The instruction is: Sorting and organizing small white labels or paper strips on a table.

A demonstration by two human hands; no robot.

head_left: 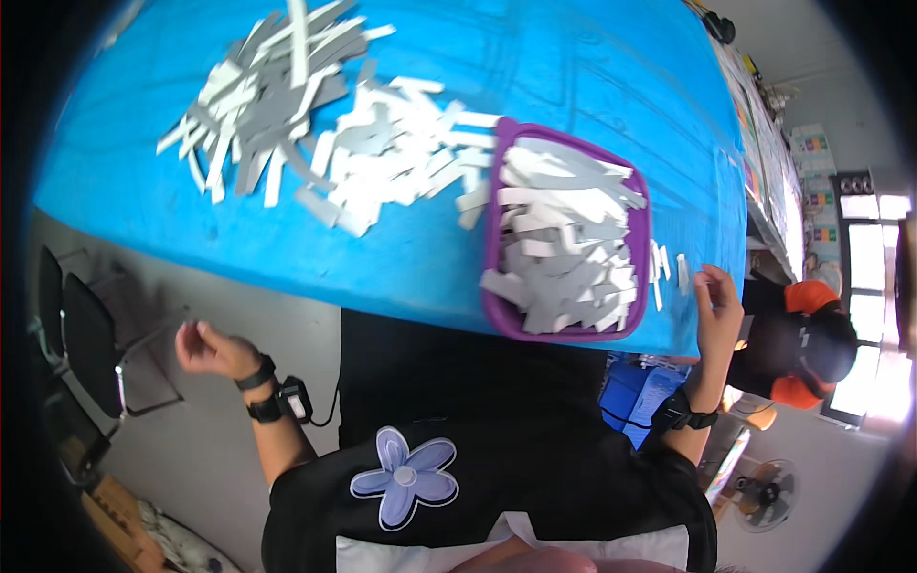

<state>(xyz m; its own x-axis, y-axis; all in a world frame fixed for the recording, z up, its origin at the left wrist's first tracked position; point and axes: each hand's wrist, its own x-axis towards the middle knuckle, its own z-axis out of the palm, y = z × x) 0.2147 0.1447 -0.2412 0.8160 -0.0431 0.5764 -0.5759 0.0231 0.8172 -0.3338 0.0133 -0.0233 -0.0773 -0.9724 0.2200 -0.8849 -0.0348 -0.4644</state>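
Right hand [718, 304], nearer, part-curled, empty; pale paper-like strip [683, 274] just left, long axis toward surface's [287, 265] near edge. Left hand [212, 350]: loosely curled, empty.

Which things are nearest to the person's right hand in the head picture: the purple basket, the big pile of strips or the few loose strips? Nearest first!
1. Few loose strips: right of the basket, beside the right hand.
2. Purple basket: left of those strips.
3. Big pile of strips: farthest, left of the basket.
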